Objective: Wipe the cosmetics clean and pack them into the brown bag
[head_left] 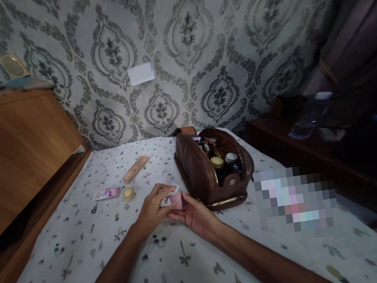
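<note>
Close together over the bed-like covered surface, both hands are on a small pink box-shaped item (176, 202). My left hand (152, 209) is closed at its left side, pinching something white (168, 196) on top; whether that is a lid or a tissue I cannot tell. Fingers of my right hand (197, 215) wrap the pink item from the right and below. Just beyond the right hand stands an unzipped brown toiletry bag (193, 174), filled with several cosmetics, including a yellow-lidded jar (217, 162) and a white-lidded jar (231, 157).
Left of the hands lie a small yellow jar (128, 194), a pink-and-white tube (106, 193) and a beige tube (136, 169) on the printed white cloth (96, 259). A pixelated patch (295, 203) covers something at right. A clear bottle (310, 116) is on the dark ledge; a wooden panel (18, 162) borders the left.
</note>
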`<state>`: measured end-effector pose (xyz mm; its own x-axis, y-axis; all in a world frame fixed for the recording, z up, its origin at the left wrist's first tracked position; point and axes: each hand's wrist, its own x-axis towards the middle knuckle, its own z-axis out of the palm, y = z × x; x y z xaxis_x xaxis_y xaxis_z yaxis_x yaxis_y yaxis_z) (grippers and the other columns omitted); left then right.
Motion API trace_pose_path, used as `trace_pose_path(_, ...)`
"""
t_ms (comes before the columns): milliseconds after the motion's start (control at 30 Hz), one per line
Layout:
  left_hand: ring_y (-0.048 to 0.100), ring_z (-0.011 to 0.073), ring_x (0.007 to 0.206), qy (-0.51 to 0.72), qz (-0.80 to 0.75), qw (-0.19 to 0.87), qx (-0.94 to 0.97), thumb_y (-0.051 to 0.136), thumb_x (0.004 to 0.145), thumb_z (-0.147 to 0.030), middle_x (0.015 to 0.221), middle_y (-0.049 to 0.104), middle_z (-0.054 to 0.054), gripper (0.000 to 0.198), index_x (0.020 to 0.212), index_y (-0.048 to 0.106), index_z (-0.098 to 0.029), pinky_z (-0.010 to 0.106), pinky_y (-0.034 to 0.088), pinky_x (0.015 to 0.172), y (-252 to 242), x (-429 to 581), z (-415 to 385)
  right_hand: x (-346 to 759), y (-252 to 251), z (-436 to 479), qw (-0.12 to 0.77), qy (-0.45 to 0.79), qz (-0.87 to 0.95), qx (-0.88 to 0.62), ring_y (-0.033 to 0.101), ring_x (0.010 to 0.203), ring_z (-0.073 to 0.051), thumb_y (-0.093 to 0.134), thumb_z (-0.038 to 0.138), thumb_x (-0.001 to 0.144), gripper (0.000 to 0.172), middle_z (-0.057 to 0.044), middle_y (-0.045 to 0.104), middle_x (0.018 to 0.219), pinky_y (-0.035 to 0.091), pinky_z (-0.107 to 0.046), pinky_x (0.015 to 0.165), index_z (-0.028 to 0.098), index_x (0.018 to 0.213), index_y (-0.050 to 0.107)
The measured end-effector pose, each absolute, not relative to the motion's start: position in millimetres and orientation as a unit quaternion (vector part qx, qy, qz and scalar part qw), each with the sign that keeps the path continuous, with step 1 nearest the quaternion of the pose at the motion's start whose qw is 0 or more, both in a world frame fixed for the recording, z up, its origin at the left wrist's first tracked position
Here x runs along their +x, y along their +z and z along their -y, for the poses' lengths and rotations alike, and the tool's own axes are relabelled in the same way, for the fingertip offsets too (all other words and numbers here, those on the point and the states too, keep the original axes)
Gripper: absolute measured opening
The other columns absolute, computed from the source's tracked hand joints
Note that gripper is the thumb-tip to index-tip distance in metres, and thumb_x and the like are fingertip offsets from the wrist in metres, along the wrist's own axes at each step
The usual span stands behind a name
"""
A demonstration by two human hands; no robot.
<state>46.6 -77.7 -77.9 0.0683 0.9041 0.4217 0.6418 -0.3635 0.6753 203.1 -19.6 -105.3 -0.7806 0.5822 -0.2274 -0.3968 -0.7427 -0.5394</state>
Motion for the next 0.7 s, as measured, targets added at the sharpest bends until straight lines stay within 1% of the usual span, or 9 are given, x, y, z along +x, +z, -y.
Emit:
trace_pose_path(67,0.058,0.0207,0.104,0.417,-0.546,0.148,0.711,0.054,0.091,-0.028,0.112,0.058,0.006,0.035,0.126,0.060,-0.026,0.033,0.047,0.092,-78.1,45.2,78.1,203.3,-104.5,20.2,0.265,0.911,0.248,-0.196,0.072,0.076,-0.016,0.062,0.035,0.089,0.024,-0.008,0.074,0.086,0.057,-0.029,0.077,0.015,0.103,0.063)
trace_pose_path(167,0.060,0.0200,0.101,0.432,-0.553,0.131,0.700,0.049,0.093,-0.026,0.108,0.060,0.006,0.033,0.122,0.063,-0.026,0.033,0.048,0.089,-76.8,42.7,78.2,204.2,-102.3,22.5,0.267,0.903,0.271,-0.200,0.073,0.083,-0.019,0.070,0.030,0.083,0.024,-0.009,0.075,0.091,0.057,-0.027,0.074,0.015,0.100,0.062)
trace_pose_path(267,0.059,0.0204,0.101,0.434,-0.553,0.135,0.698,0.052,0.092,-0.028,0.106,0.061,0.006,0.033,0.123,0.062,-0.025,0.034,0.048,0.089,-74.7,40.3,77.3,205.3,-101.1,24.1,0.274,0.897,0.285,-0.195,0.074,0.084,-0.021,0.076,0.026,0.078,0.023,-0.008,0.076,0.092,0.057,-0.025,0.068,0.016,0.094,0.062)
trace_pose_path(300,0.059,0.0211,0.102,0.432,-0.551,0.139,0.700,0.056,0.090,-0.031,0.107,0.060,0.006,0.036,0.125,0.060,-0.025,0.034,0.048,0.090,-74.4,39.8,76.8,205.6,-101.0,24.1,0.276,0.897,0.286,-0.193,0.074,0.082,-0.020,0.075,0.027,0.079,0.021,-0.008,0.076,0.089,0.056,-0.024,0.066,0.015,0.092,0.063)
trace_pose_path(367,0.057,0.0231,0.106,0.427,-0.547,0.143,0.706,0.066,0.083,-0.034,0.111,0.060,0.007,0.048,0.129,0.056,-0.024,0.036,0.046,0.093,-74.8,39.1,75.4,206.1,-100.8,23.4,0.273,0.897,0.287,-0.196,0.074,0.076,-0.018,0.071,0.032,0.083,0.020,-0.007,0.075,0.081,0.056,-0.023,0.063,0.013,0.088,0.064)
trace_pose_path(433,0.056,0.0248,0.110,0.424,-0.542,0.144,0.711,0.072,0.078,-0.035,0.116,0.058,0.008,0.059,0.132,0.053,-0.024,0.038,0.044,0.096,-76.2,39.0,74.2,206.5,-100.2,22.3,0.263,0.898,0.287,-0.204,0.073,0.071,-0.017,0.066,0.036,0.087,0.024,-0.008,0.075,0.077,0.055,-0.023,0.062,0.011,0.087,0.066)
trace_pose_path(467,0.055,0.0252,0.112,0.423,-0.540,0.145,0.713,0.073,0.077,-0.035,0.118,0.057,0.009,0.061,0.133,0.051,-0.024,0.038,0.044,0.097,-77.0,39.2,73.8,206.5,-99.8,21.9,0.255,0.900,0.287,-0.209,0.073,0.070,-0.017,0.064,0.038,0.089,0.027,-0.008,0.074,0.076,0.055,-0.023,0.062,0.011,0.088,0.066)
trace_pose_path(600,0.055,0.0248,0.110,0.430,-0.537,0.155,0.709,0.071,0.079,-0.036,0.117,0.058,0.008,0.057,0.131,0.052,-0.023,0.038,0.044,0.097,-78.4,40.6,73.3,206.4,-98.4,21.4,0.231,0.903,0.281,-0.227,0.072,0.069,-0.016,0.059,0.042,0.091,0.032,-0.009,0.074,0.074,0.054,-0.022,0.062,0.011,0.087,0.068)
trace_pose_path(700,0.056,0.0237,0.106,0.448,-0.542,0.164,0.692,0.070,0.080,-0.038,0.112,0.060,0.008,0.053,0.127,0.055,-0.021,0.037,0.044,0.094,-78.4,40.9,72.9,206.0,-98.7,22.1,0.252,0.899,0.273,-0.231,0.071,0.073,-0.015,0.066,0.040,0.087,0.029,-0.009,0.074,0.078,0.054,-0.021,0.061,0.011,0.087,0.069)
